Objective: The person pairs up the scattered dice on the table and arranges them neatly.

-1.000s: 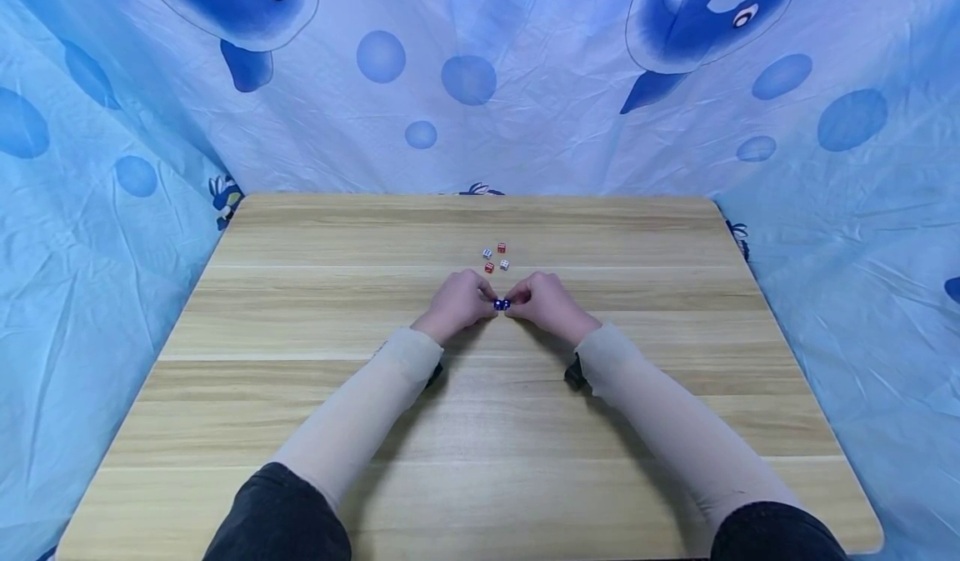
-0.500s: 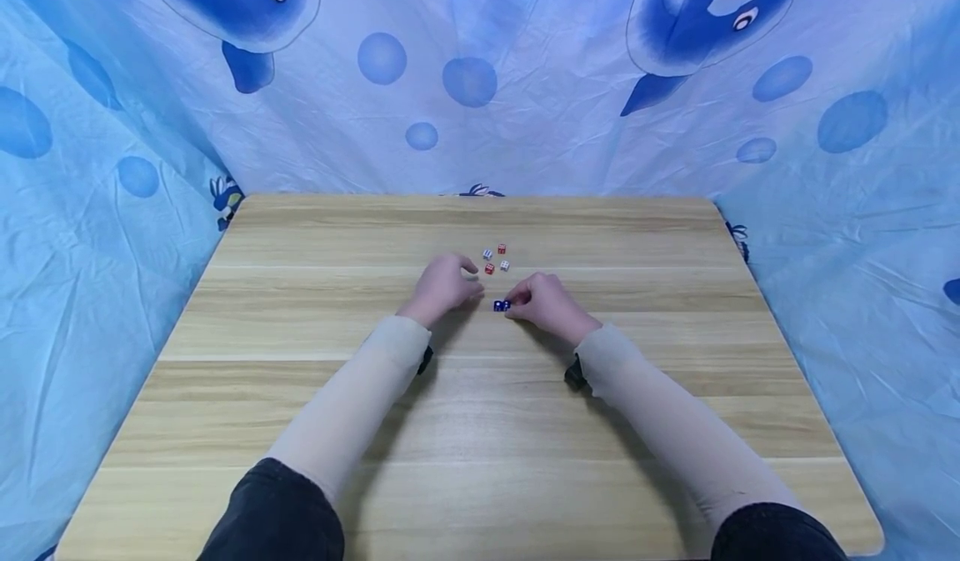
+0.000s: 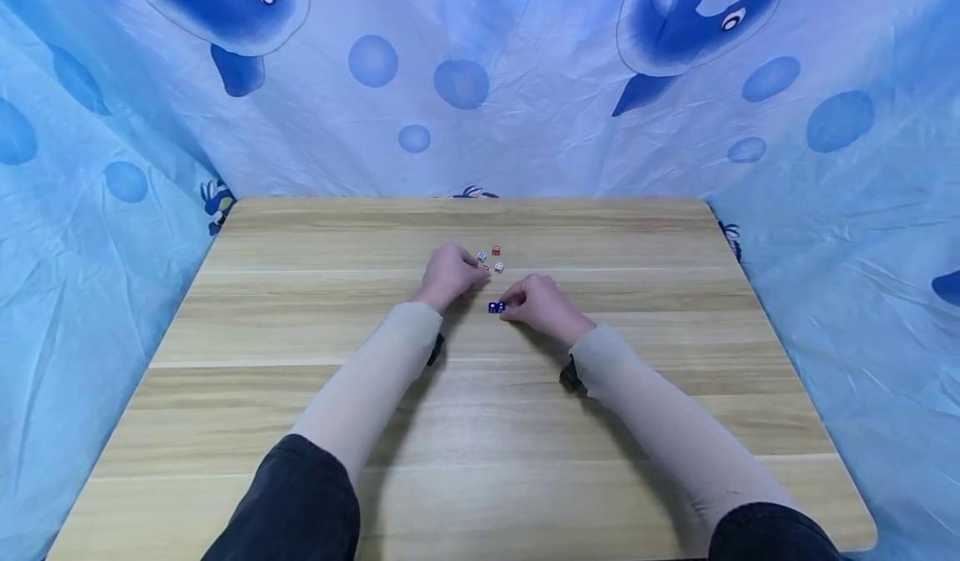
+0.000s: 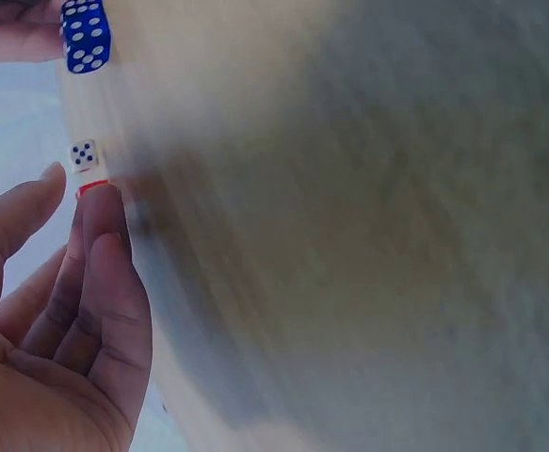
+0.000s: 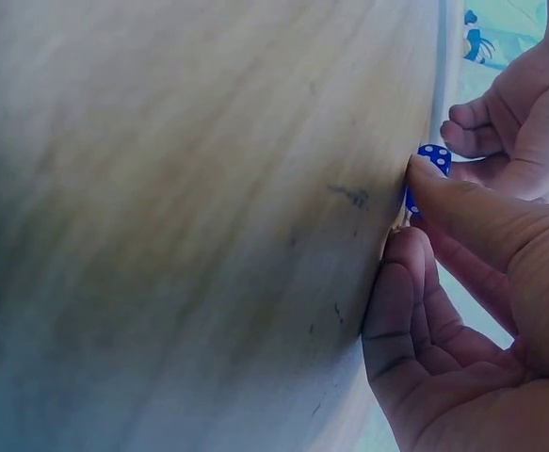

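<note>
Right hand [image 3: 545,307] pinching a blue die, left hand [image 3: 448,273] slack beside a red one

On the wooden table [image 3: 450,428], the right hand is gripping the right-hand blue die [image 3: 502,307] between thumb and finger, and the other blue die [image 3: 492,308] is sitting against its left side. Farther out, the left hand is keeping its thumb and fingers loosely apart at the near red die [image 4: 92,186] — I cannot tell whether they are touching it. The right white die [image 3: 498,267] is lying just beside it, and the left white die [image 3: 482,256] and far red die [image 3: 496,251] are lying beyond.
</note>
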The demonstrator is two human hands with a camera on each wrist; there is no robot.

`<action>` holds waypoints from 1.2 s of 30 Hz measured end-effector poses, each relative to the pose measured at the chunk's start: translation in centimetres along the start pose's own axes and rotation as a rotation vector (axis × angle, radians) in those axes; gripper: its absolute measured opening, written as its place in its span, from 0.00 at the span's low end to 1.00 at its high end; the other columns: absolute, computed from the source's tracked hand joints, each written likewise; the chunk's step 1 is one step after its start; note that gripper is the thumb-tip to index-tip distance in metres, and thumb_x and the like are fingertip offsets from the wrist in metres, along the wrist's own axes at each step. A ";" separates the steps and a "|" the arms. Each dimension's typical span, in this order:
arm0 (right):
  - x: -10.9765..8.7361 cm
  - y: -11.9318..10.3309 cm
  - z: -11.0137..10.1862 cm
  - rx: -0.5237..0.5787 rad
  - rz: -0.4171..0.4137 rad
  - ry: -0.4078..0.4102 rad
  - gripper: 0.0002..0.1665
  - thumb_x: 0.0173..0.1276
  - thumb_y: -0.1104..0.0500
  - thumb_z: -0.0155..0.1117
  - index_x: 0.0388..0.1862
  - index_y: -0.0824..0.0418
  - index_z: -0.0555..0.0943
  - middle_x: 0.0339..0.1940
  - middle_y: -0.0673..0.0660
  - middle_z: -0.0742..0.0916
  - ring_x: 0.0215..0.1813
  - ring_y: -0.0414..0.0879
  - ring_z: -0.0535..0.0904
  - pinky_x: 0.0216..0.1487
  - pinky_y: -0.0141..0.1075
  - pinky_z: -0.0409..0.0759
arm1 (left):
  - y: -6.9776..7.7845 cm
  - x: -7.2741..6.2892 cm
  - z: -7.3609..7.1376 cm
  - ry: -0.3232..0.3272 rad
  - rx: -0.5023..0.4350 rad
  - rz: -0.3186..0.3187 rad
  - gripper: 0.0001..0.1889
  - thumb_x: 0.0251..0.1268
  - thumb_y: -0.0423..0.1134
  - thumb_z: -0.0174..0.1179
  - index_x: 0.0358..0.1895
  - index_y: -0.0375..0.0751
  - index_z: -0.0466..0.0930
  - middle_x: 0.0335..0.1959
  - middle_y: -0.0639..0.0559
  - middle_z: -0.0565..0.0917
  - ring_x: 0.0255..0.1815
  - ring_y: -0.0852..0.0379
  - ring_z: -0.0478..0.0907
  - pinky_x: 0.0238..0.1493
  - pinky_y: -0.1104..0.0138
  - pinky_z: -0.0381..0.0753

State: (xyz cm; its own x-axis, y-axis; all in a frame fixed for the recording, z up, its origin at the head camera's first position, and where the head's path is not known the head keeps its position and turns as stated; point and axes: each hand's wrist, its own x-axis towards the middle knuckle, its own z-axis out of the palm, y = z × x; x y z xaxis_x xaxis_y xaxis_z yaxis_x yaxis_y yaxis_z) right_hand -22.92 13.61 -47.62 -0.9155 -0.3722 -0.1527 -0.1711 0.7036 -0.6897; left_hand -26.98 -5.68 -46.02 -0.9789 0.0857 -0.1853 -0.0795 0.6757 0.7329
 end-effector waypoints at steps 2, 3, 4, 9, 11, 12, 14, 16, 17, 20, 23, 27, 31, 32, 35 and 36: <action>0.0 -0.1 0.0 -0.003 -0.001 0.003 0.13 0.62 0.60 0.79 0.46 0.58 0.90 0.29 0.47 0.87 0.32 0.45 0.80 0.36 0.38 0.77 | 0.1 0.1 0.1 -0.017 -0.008 -0.020 0.11 0.60 0.42 0.76 0.41 0.40 0.90 0.27 0.49 0.87 0.23 0.52 0.84 0.24 0.64 0.82; 0.0 -0.1 0.0 -0.005 -0.005 0.005 0.13 0.62 0.60 0.79 0.46 0.58 0.90 0.29 0.47 0.87 0.32 0.45 0.80 0.36 0.38 0.77 | 0.1 0.2 0.2 -0.024 -0.007 -0.033 0.10 0.60 0.42 0.76 0.40 0.41 0.90 0.26 0.50 0.87 0.23 0.52 0.84 0.24 0.64 0.82; 0.0 -0.1 0.0 -0.006 -0.008 0.006 0.12 0.62 0.60 0.78 0.46 0.58 0.90 0.29 0.47 0.87 0.32 0.44 0.80 0.36 0.38 0.77 | 0.1 0.3 0.3 -0.024 -0.004 -0.042 0.10 0.59 0.43 0.76 0.39 0.42 0.91 0.25 0.51 0.86 0.22 0.52 0.84 0.24 0.64 0.82; 0.1 -0.1 0.0 0.001 -0.013 0.005 0.13 0.62 0.60 0.78 0.46 0.58 0.90 0.29 0.47 0.87 0.32 0.44 0.81 0.37 0.38 0.78 | 0.1 0.6 0.7 0.000 0.036 -0.075 0.09 0.59 0.44 0.76 0.38 0.44 0.91 0.26 0.53 0.86 0.21 0.54 0.83 0.24 0.64 0.81; 0.1 -0.1 0.0 0.005 -0.009 0.005 0.13 0.62 0.60 0.78 0.46 0.58 0.90 0.30 0.47 0.87 0.32 0.44 0.81 0.37 0.38 0.78 | 0.3 0.6 0.7 0.012 0.057 -0.084 0.10 0.59 0.44 0.76 0.39 0.44 0.91 0.28 0.53 0.86 0.21 0.55 0.83 0.25 0.64 0.81; 0.1 -0.1 0.0 0.006 -0.007 0.005 0.13 0.62 0.60 0.78 0.46 0.58 0.90 0.30 0.47 0.87 0.32 0.44 0.81 0.37 0.38 0.78 | 0.3 0.6 0.8 0.017 0.065 -0.089 0.10 0.59 0.44 0.76 0.39 0.44 0.91 0.30 0.53 0.86 0.22 0.55 0.83 0.25 0.64 0.81; 0.1 -0.1 0.1 0.005 -0.008 0.006 0.13 0.62 0.61 0.78 0.46 0.58 0.90 0.30 0.47 0.87 0.32 0.44 0.80 0.36 0.37 0.77 | 0.4 0.5 0.8 0.025 0.075 -0.095 0.10 0.59 0.44 0.76 0.40 0.45 0.91 0.32 0.53 0.86 0.22 0.56 0.82 0.26 0.64 0.80; 0.0 -0.1 0.1 0.006 -0.008 0.006 0.12 0.62 0.61 0.78 0.46 0.58 0.90 0.29 0.47 0.87 0.32 0.44 0.80 0.35 0.37 0.77 | 0.5 0.5 0.9 0.027 0.081 -0.095 0.09 0.59 0.43 0.76 0.40 0.45 0.91 0.32 0.54 0.86 0.22 0.56 0.82 0.26 0.64 0.80; 0.0 -0.1 0.1 0.008 -0.010 0.006 0.12 0.62 0.61 0.78 0.45 0.58 0.91 0.29 0.47 0.87 0.31 0.44 0.80 0.35 0.37 0.77 | 0.5 0.5 0.9 0.029 0.085 -0.092 0.08 0.59 0.43 0.76 0.39 0.45 0.91 0.31 0.54 0.86 0.22 0.56 0.82 0.27 0.63 0.80; 0.0 0.0 0.1 0.006 -0.013 0.004 0.12 0.62 0.61 0.78 0.45 0.58 0.91 0.29 0.47 0.87 0.31 0.44 0.80 0.34 0.38 0.76 | 0.5 0.5 0.9 0.031 0.102 -0.081 0.06 0.59 0.42 0.76 0.37 0.46 0.92 0.30 0.55 0.87 0.22 0.57 0.82 0.26 0.63 0.80; 0.1 0.1 0.1 0.003 -0.016 0.003 0.13 0.62 0.60 0.79 0.46 0.58 0.90 0.29 0.46 0.87 0.31 0.44 0.80 0.34 0.37 0.77 | 0.4 0.6 1.0 0.034 0.122 -0.069 0.04 0.60 0.42 0.75 0.36 0.47 0.92 0.31 0.55 0.87 0.23 0.57 0.82 0.27 0.63 0.79; 0.1 0.1 0.1 0.006 -0.019 0.004 0.13 0.62 0.60 0.79 0.46 0.58 0.90 0.29 0.46 0.87 0.32 0.44 0.80 0.35 0.37 0.77 | 0.2 0.6 1.0 0.034 0.145 -0.042 0.03 0.61 0.40 0.74 0.35 0.48 0.92 0.38 0.54 0.88 0.28 0.57 0.81 0.30 0.64 0.78; 0.0 0.1 0.0 0.013 -0.021 0.007 0.12 0.62 0.61 0.79 0.45 0.58 0.90 0.30 0.47 0.87 0.32 0.44 0.81 0.36 0.37 0.78 | 0.2 0.3 1.0 0.011 0.139 -0.013 0.02 0.60 0.39 0.75 0.36 0.48 0.92 0.43 0.53 0.88 0.30 0.57 0.81 0.31 0.64 0.79; 0.0 0.1 0.0 0.014 -0.021 0.008 0.12 0.61 0.61 0.79 0.45 0.58 0.90 0.30 0.47 0.87 0.32 0.44 0.81 0.36 0.38 0.78 | 0.2 0.2 1.0 0.001 0.138 -0.006 0.02 0.60 0.38 0.75 0.35 0.48 0.92 0.42 0.53 0.88 0.30 0.57 0.81 0.31 0.64 0.79; -0.1 0.1 0.0 0.017 -0.018 0.008 0.12 0.61 0.61 0.79 0.45 0.58 0.90 0.30 0.47 0.87 0.32 0.44 0.81 0.36 0.38 0.78 | 0.3 -0.2 1.1 -0.025 0.134 0.013 0.02 0.59 0.37 0.75 0.34 0.48 0.91 0.39 0.53 0.87 0.28 0.57 0.81 0.30 0.65 0.80; 0.0 0.1 -0.1 0.018 -0.018 0.008 0.12 0.61 0.61 0.79 0.45 0.58 0.90 0.30 0.47 0.87 0.32 0.44 0.81 0.37 0.38 0.78 | 0.3 -0.3 1.1 -0.035 0.133 0.018 0.02 0.59 0.37 0.75 0.34 0.47 0.91 0.38 0.53 0.87 0.27 0.57 0.82 0.29 0.65 0.81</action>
State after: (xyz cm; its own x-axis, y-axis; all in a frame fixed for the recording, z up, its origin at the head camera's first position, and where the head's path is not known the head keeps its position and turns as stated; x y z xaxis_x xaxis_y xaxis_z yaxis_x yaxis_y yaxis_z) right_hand -22.92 13.76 -47.65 -0.9153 -0.3797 -0.1344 -0.1811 0.6859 -0.7048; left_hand -26.51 -4.70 -46.46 -0.9727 0.1225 -0.1971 -0.0341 0.7649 0.6433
